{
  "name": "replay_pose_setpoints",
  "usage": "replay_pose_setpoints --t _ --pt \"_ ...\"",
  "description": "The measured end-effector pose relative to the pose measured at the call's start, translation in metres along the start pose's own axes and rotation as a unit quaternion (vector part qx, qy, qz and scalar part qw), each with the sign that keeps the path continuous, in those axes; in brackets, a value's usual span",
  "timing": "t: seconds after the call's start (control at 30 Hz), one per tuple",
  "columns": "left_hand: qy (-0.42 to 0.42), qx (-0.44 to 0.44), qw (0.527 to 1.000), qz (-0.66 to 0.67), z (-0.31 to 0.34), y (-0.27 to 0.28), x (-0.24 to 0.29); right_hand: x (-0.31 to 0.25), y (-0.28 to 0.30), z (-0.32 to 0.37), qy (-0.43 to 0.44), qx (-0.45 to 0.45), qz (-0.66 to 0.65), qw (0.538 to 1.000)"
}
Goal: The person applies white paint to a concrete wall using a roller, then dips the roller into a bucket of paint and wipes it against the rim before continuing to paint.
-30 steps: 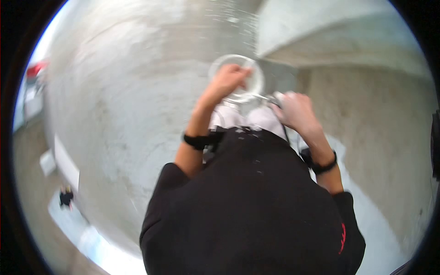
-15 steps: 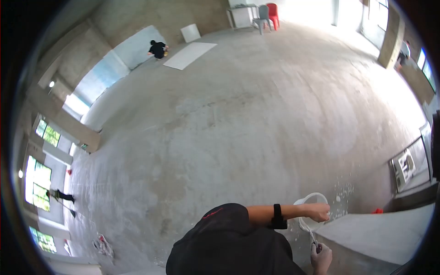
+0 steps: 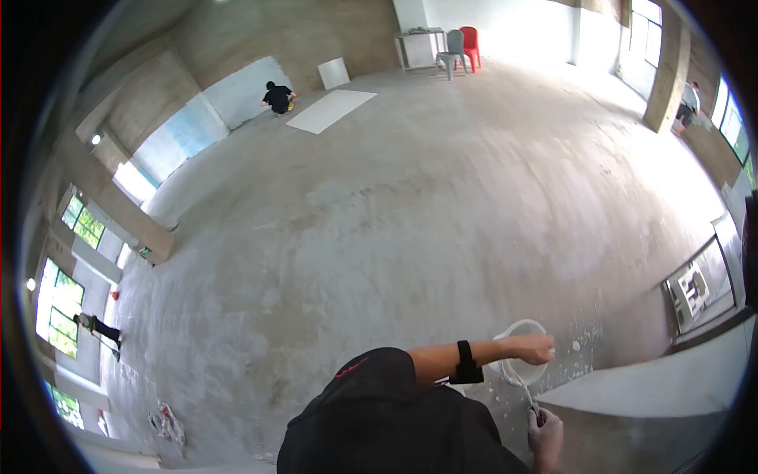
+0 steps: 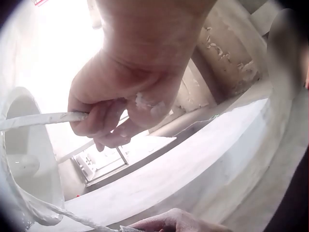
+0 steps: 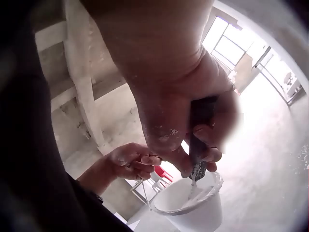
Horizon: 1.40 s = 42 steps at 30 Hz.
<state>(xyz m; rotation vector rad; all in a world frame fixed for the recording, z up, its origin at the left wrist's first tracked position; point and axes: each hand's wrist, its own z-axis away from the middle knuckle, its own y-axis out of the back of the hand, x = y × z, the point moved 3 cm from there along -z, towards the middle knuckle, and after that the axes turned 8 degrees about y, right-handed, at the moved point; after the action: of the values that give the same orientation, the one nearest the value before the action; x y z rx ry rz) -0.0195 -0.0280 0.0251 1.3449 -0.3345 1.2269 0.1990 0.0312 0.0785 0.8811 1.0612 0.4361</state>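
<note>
My left hand grips the thin white bail handle of a white bucket. In the left wrist view, white smears mark this hand's palm side. My right hand is curled round the dark handle of a tool, held just outside the bucket's rim. The tool's thin, white-coated shaft reaches over the rim into the bucket. Its far end is hidden inside. White wet material coats the bucket's rim and inner wall.
White splashes dot the floor beside the bucket. A pale low wall curves close by on the right. Farther off are a crouching person, a white board on the floor, a red chair and a grey chair.
The head view has swung from straight down to out across the room. Both hands keep their grips on the bail handle and the tool; since half a second ago they have shifted slightly.
</note>
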Motion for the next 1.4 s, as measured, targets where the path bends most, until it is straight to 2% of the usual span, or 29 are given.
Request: replay_pose_setpoints --t 0.1,0.13,0.17,0.2,0.23,0.27,0.3,0.33,0.37,0.43,0.47,0.53,0.63,0.7,0.73,0.83,0.9,1.0,1.07,1.13,1.23,1.3,1.4 --pt "-0.054 0.034 0.998 0.005 -0.005 -0.013 -0.002 0.018 -0.001 0.015 0.008 0.027 -0.020 0.999" --pt "-0.070 0.038 0.997 0.008 -0.013 -0.024 -0.007 0.023 -0.001 0.018 0.002 0.000 -0.035 0.999" --pt "-0.035 0.022 0.999 0.016 -0.010 -0.026 -0.001 0.028 0.001 0.023 -0.013 -0.025 -0.052 0.998" --pt "-0.100 0.062 0.993 0.006 -0.025 -0.047 -0.022 0.034 0.002 0.028 -0.023 -0.004 -0.061 0.998" --pt "-0.029 -0.004 0.999 -0.023 -0.032 -0.054 -0.025 0.040 0.002 0.033 -0.018 0.022 -0.022 0.999" --pt "-0.001 -0.056 0.998 0.040 -0.028 -0.048 -0.014 0.038 0.005 0.038 -0.038 0.033 -0.005 0.999" --pt "0.029 -0.079 0.996 0.026 -0.036 -0.054 -0.010 0.041 0.006 0.043 -0.030 0.062 -0.052 0.996" --pt "0.008 -0.055 0.994 0.091 -0.038 -0.060 -0.007 0.050 0.008 0.047 -0.057 0.028 -0.070 0.996" --pt "0.038 -0.073 0.995 0.055 -0.031 -0.050 0.020 0.050 0.013 0.055 -0.087 0.046 -0.090 0.991" --pt "0.083 -0.095 0.989 0.082 -0.027 -0.055 0.043 0.057 0.013 0.074 -0.111 0.093 -0.041 0.989" --pt "0.084 -0.122 0.986 0.076 -0.029 -0.064 0.053 0.064 0.012 0.085 -0.137 0.094 -0.050 0.985" --pt "0.078 -0.148 0.985 0.050 -0.028 -0.045 0.057 0.050 0.004 0.086 -0.164 0.078 -0.140 0.973" --pt "0.065 -0.182 0.981 -0.010 -0.023 -0.042 0.079 0.020 0.018 0.108 -0.215 0.110 -0.088 0.966" --pt "0.074 -0.208 0.975 0.016 -0.015 -0.034 0.096 0.003 0.025 0.114 -0.245 0.100 -0.125 0.956" --pt "0.065 -0.209 0.976 0.002 -0.046 -0.078 0.098 0.046 0.025 0.117 -0.258 0.100 -0.111 0.955" --pt "0.038 -0.226 0.973 0.001 -0.034 -0.087 0.121 0.030 0.030 0.143 -0.289 0.133 -0.079 0.945" --pt "0.024 -0.215 0.975 -0.049 -0.044 -0.106 0.123 0.047 0.022 0.147 -0.285 0.136 -0.096 0.944" --pt "0.023 -0.222 0.975 -0.015 -0.047 -0.120 0.120 0.053 0.018 0.151 -0.309 0.148 -0.058 0.938" --pt "0.005 -0.220 0.975 -0.025 -0.051 -0.133 0.116 0.064 0.010 0.156 -0.311 0.150 -0.091 0.934" --pt "-0.008 -0.214 0.976 -0.031 -0.057 -0.135 0.112 0.067 0.007 0.156 -0.309 0.148 -0.122 0.932" --pt "-0.001 -0.227 0.973 -0.038 -0.056 -0.133 0.118 0.060 0.007 0.154 -0.297 0.188 -0.069 0.934" --pt "-0.050 -0.179 0.979 -0.087 -0.059 -0.137 0.117 0.063 0.007 0.154 -0.292 0.160 -0.163 0.929" --pt "-0.045 -0.180 0.981 -0.058 -0.060 -0.135 0.114 0.064 0.006 0.154 -0.293 0.173 -0.131 0.931"
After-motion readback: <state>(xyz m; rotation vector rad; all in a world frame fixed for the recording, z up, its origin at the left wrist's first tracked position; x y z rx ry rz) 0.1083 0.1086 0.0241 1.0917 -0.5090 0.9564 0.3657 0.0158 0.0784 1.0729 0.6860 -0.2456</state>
